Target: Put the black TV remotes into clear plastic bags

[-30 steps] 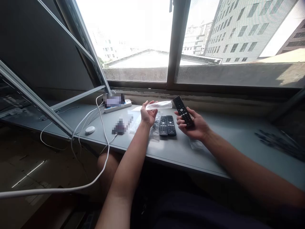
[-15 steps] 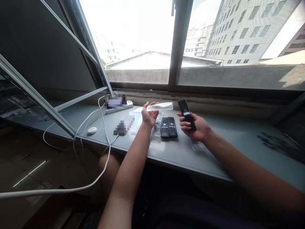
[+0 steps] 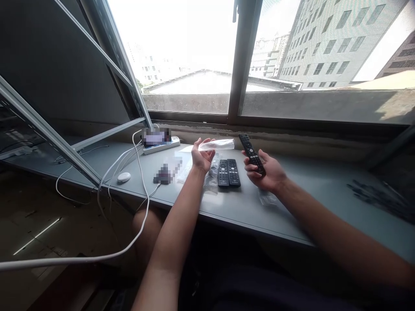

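Black plastic, stiff and light, makes up the remote control (image 3: 252, 153) that is held in the right hand (image 3: 267, 170), raised above the grey desk (image 3: 301, 203) at about one o'clock from the picture's centre. It is gripped at its lower end, fingers curled under and the thumb laid across the keys, with the button face turned up and the far end tilted away toward the window (image 3: 201, 56). Such a casing is judged smooth and a little slippery, so a hold around the narrow sides near the middle would be the steadier one.

A clear plastic sleeve (image 3: 216, 144), thin, limp and easily crumpled, is pinched at one end by the left hand (image 3: 201, 156), whose palm is turned up and fingers are only half closed. The left forearm is stretched forward from six o'clock, the wrist bent back.

Two more remotes (image 3: 228, 172) are laid side by side on the desk between the hands. A white cable (image 3: 139, 172) and a power strip (image 3: 161, 144) are seen toward ten o'clock.
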